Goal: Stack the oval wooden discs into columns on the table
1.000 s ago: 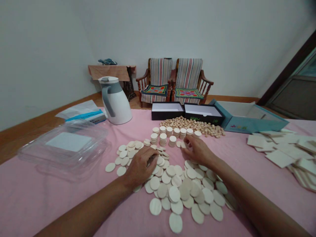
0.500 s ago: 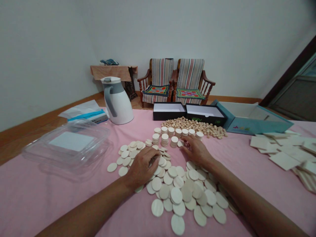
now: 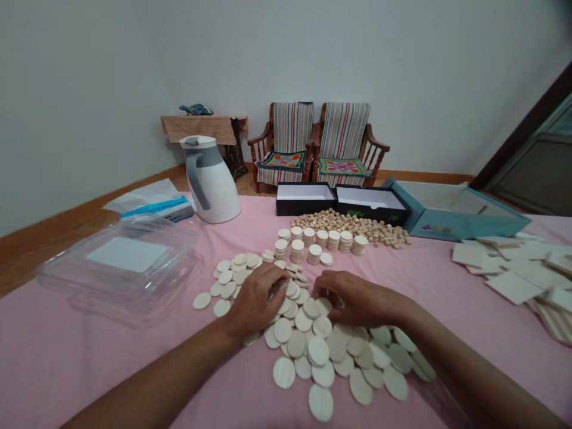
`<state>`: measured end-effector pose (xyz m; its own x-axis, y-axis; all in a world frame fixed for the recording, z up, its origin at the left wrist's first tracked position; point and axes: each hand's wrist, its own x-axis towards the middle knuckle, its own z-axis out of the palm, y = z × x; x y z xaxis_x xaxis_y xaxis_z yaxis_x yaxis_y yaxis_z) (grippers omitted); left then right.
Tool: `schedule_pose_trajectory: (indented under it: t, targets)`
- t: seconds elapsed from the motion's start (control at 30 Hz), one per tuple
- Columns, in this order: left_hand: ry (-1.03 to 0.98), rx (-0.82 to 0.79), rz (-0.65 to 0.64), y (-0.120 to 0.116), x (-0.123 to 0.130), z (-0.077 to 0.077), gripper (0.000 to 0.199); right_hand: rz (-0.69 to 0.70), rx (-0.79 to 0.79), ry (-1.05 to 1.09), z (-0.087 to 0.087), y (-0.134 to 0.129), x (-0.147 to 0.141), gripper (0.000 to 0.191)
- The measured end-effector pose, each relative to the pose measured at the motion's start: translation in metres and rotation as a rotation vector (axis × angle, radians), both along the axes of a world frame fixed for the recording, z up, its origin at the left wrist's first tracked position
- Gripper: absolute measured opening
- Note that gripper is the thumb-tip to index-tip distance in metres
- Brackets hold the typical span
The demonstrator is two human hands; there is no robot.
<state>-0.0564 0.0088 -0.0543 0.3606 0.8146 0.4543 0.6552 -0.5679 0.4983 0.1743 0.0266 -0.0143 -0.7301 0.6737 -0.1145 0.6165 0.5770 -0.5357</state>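
Note:
Many pale round wooden discs form a loose pile (image 3: 319, 350) on the table in front of me. My left hand (image 3: 259, 296) rests on the pile's left part, thumb and bent forefinger apart, with no disc visible in its grasp. My right hand (image 3: 355, 299) reaches down onto the pile's upper right, fingers bent and thumb apart; its fingertips touch the discs and are partly hidden. Beyond the hands stand two rows of stacked discs, including a front stack (image 3: 314, 254). Right of that, a low stack (image 3: 326, 259) has only a few discs.
Behind the stacks lie small wooden beads (image 3: 351, 227), two black boxes (image 3: 305, 207) and a blue box (image 3: 465, 223). Square wooden pieces (image 3: 513, 289) lie right. Left are a clear plastic container (image 3: 120, 286), a tissue pack (image 3: 167, 208) and a white jug (image 3: 218, 190).
My right hand has left the low stack in the front row and come back toward me onto the loose discs. My left hand has stayed in place.

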Motion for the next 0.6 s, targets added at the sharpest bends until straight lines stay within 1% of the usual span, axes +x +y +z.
schedule_pose_trajectory:
  t: [0.07, 0.13, 0.2, 0.27, 0.37, 0.43, 0.5, 0.6]
  targets:
    - [-0.003, -0.004, -0.004, 0.000, 0.000, 0.000, 0.013, 0.011, 0.039, 0.005, 0.000, -0.001, -0.001, 0.037]
    - [-0.010, -0.004, 0.000, 0.000, 0.000, 0.000, 0.013, -0.009, 0.067, 0.013, 0.000, 0.000, -0.001, 0.034]
    - [-0.014, -0.001, 0.001, 0.000, 0.001, 0.001, 0.014, -0.086, 0.107, 0.042, -0.002, 0.006, -0.001, 0.026]
    - [-0.014, 0.010, -0.003, 0.000, 0.000, 0.001, 0.013, -0.205, 0.190, 0.096, -0.008, 0.015, 0.001, 0.018]
    - [-0.015, 0.026, -0.002, 0.000, 0.000, 0.000, 0.013, -0.375, 0.345, 0.150, -0.022, 0.031, 0.005, 0.010]
    - [-0.014, 0.029, 0.000, 0.001, -0.001, 0.000, 0.012, -0.459, 0.413, 0.157, -0.031, 0.039, 0.008, 0.010]
    - [-0.014, 0.027, -0.003, 0.001, -0.001, -0.001, 0.012, -0.510, 0.453, 0.162, -0.038, 0.044, 0.010, 0.012]
    - [-0.013, 0.019, -0.005, 0.000, -0.001, -0.001, 0.013, -0.521, 0.472, 0.150, -0.043, 0.046, 0.008, 0.016]
